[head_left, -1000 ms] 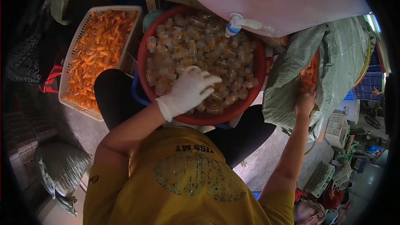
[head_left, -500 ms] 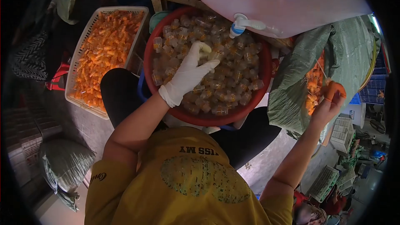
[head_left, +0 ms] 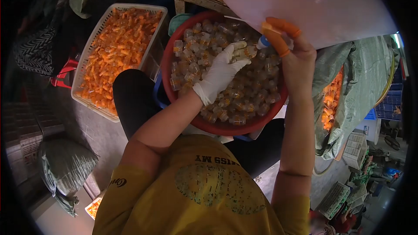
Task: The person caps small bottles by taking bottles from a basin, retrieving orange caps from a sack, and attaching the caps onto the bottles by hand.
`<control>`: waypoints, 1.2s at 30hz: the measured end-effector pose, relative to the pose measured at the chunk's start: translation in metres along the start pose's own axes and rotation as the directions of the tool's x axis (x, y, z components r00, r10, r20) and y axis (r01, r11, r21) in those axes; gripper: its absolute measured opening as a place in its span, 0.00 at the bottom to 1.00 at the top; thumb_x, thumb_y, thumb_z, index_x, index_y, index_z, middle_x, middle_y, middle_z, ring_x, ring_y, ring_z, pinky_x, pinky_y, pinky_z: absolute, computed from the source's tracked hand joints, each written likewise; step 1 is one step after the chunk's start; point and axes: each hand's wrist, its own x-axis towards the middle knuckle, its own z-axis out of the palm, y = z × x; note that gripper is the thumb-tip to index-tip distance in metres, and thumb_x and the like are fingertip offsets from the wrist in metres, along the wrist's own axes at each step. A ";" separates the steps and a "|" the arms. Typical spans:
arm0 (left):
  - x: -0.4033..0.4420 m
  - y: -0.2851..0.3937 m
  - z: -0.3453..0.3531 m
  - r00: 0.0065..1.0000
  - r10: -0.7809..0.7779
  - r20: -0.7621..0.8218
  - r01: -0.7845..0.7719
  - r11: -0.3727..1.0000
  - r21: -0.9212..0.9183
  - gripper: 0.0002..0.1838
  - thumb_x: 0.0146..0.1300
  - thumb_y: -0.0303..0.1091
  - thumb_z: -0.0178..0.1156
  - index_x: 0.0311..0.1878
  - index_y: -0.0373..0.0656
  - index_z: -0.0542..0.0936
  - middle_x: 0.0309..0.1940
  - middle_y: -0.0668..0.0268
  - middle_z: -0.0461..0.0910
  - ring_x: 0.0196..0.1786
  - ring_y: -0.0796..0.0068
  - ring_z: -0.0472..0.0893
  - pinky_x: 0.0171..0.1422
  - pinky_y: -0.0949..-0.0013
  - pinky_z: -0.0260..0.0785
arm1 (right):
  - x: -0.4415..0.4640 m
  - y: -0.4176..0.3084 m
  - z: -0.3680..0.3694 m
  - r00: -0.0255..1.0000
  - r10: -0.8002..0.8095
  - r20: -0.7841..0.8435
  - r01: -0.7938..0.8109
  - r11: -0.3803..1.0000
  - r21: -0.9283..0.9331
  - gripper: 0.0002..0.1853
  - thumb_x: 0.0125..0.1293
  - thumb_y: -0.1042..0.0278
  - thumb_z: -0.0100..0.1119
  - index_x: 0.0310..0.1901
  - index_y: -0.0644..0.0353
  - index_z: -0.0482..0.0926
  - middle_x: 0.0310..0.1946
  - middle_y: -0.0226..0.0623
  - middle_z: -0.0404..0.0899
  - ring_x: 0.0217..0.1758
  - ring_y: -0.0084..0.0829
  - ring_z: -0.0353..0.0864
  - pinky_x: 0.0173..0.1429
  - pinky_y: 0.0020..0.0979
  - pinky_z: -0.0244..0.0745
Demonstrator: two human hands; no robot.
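R hand (head_left: 298,56) inward; tee (head_left: 217,182) "…ISS MY"

A single head-worn camera looks forward and steeply down past the wearer's yellow shirt (head_left: 170,200), close above the left hand (head_left: 221,73) and right hand (head_left: 297,53). Its wide, dark-edged view sets a red tub (head_left: 217,129) just above center, between a pale crate (head_left: 96,109) and green sack (head_left: 361,78).

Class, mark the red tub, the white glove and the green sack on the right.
Red tub (head_left: 226,129), head view: near rim.
White glove (head_left: 217,78), head view: its back.
Green sack (head_left: 363,80), head view: outer side.
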 end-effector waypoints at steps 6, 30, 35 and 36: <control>0.000 -0.002 0.001 1.000 -0.019 0.012 0.020 0.999 -0.045 0.26 0.63 0.18 0.61 0.65 0.37 0.68 0.56 0.64 0.75 0.57 0.79 0.74 0.64 0.76 0.67 | -0.003 0.018 -0.004 0.986 0.162 -0.031 -0.146 0.943 0.301 0.11 0.63 0.75 0.65 0.48 0.63 0.83 0.42 0.31 0.84 0.48 0.20 0.79 0.56 0.24 0.72; -0.038 0.023 -0.007 0.954 -0.292 -0.062 0.299 0.934 0.194 0.22 0.70 0.36 0.59 0.62 0.36 0.71 0.44 0.66 0.78 0.38 0.79 0.77 0.45 0.76 0.71 | -0.067 0.039 -0.053 0.986 0.024 0.166 0.054 0.892 -0.448 0.16 0.59 0.83 0.63 0.49 0.62 0.80 0.46 0.38 0.80 0.48 0.35 0.81 0.51 0.29 0.76; -0.056 0.036 -0.016 0.838 -0.503 0.212 0.522 0.852 -0.043 0.19 0.72 0.42 0.56 0.58 0.38 0.76 0.28 0.70 0.74 0.28 0.80 0.70 0.34 0.77 0.64 | -0.078 0.023 -0.069 0.983 0.035 0.182 0.038 0.923 -0.384 0.15 0.57 0.84 0.64 0.47 0.61 0.81 0.46 0.37 0.80 0.47 0.36 0.80 0.51 0.30 0.76; -0.058 0.038 -0.013 0.819 -0.499 0.282 0.541 0.836 -0.092 0.20 0.73 0.43 0.55 0.58 0.38 0.77 0.26 0.71 0.73 0.27 0.80 0.69 0.33 0.77 0.63 | -0.080 0.019 -0.064 0.974 0.032 0.226 0.048 0.940 -0.339 0.15 0.57 0.84 0.64 0.46 0.61 0.81 0.46 0.37 0.80 0.48 0.36 0.80 0.51 0.30 0.76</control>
